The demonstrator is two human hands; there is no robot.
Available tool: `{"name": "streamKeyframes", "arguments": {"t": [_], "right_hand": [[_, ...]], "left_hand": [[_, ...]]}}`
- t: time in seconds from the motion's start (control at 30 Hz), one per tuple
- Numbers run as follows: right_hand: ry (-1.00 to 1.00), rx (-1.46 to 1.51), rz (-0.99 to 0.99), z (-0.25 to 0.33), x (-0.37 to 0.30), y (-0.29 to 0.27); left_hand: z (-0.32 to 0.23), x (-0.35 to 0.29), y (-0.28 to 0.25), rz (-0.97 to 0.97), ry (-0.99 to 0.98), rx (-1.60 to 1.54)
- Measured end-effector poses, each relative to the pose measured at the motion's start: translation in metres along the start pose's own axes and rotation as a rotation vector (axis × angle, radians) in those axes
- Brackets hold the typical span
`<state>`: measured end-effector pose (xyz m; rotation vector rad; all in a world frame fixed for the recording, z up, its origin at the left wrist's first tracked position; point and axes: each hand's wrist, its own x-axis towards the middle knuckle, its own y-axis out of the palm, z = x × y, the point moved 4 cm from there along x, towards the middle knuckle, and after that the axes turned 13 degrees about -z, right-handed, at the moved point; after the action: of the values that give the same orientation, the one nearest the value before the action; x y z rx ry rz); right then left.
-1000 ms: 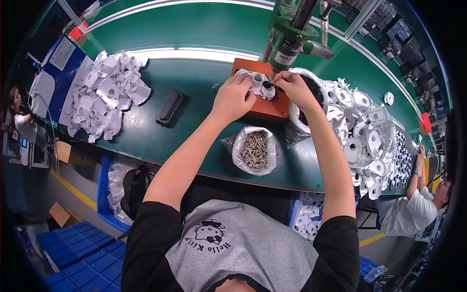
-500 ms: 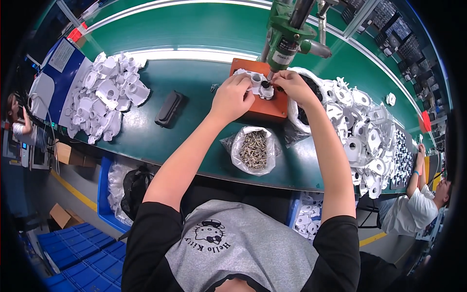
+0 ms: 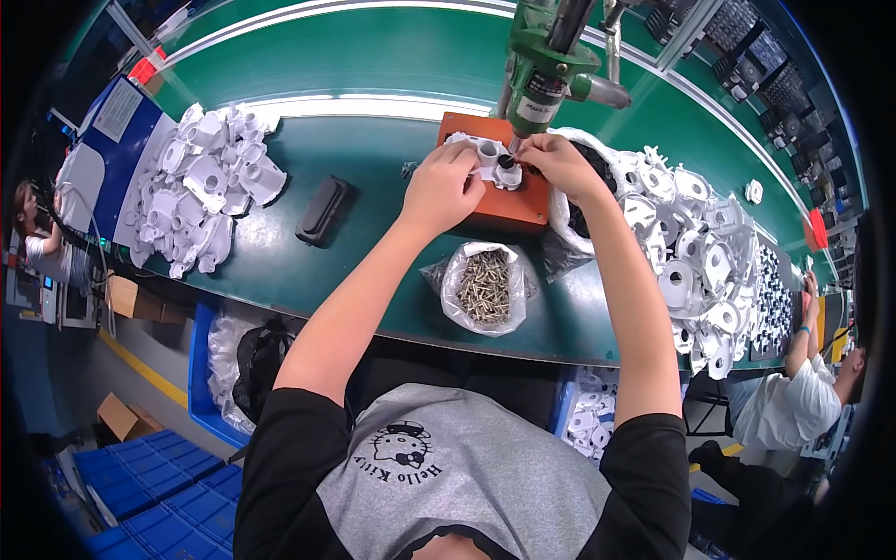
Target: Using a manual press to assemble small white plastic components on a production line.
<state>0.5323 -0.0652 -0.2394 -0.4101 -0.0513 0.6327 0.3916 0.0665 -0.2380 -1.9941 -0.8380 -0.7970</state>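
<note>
A white plastic housing (image 3: pixel 488 151) with round collars sits on an orange block (image 3: pixel 513 207). Beside its open collar is a black round piece (image 3: pixel 506 161). My left hand (image 3: pixel 443 185) grips the housing's left side, fingers bent over its edge. From the right, my right hand (image 3: pixel 557 166) reaches in with thumb and fingers pinched by the black piece, just at the spindle tip of a green bench machine (image 3: pixel 539 98). Whatever lies between those fingertips is too small or hidden. A clear bag of small metal screws (image 3: pixel 483 287) stands open nearer to me.
White plastic parts (image 3: pixel 207 182) are heaped at left, ring-shaped white parts (image 3: pixel 691 252) at right. A black case (image 3: pixel 326 211) lies left of the block. A white sack (image 3: pixel 560 219) with dark contents stands right of it. Another person (image 3: pixel 793 401) works at far right.
My hands stay almost in place at the block. The whole view has shifted slightly. At lower right, a dark-clothed leg and shoe have come into sight.
</note>
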Motion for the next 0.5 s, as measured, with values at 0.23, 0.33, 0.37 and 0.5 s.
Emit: {"name": "streamKeyframes", "arguments": {"t": [0.23, 0.33, 0.37, 0.5], "right_hand": [[0.027, 0.025, 0.019, 0.002, 0.000, 0.000], [0.039, 0.004, 0.001, 0.002, 0.000, 0.002], [0.047, -0.009, -0.024, 0.003, 0.000, 0.002], [0.008, -0.069, -0.031, 0.010, -0.005, 0.005]], "left_hand": [[0.000, 0.000, 0.000, 0.008, -0.001, 0.004], [0.000, -0.001, 0.000, 0.017, -0.014, 0.009], [0.000, -0.001, 0.000, 0.017, -0.014, 0.008], [-0.001, 0.001, -0.001, 0.025, -0.017, 0.015]]}}
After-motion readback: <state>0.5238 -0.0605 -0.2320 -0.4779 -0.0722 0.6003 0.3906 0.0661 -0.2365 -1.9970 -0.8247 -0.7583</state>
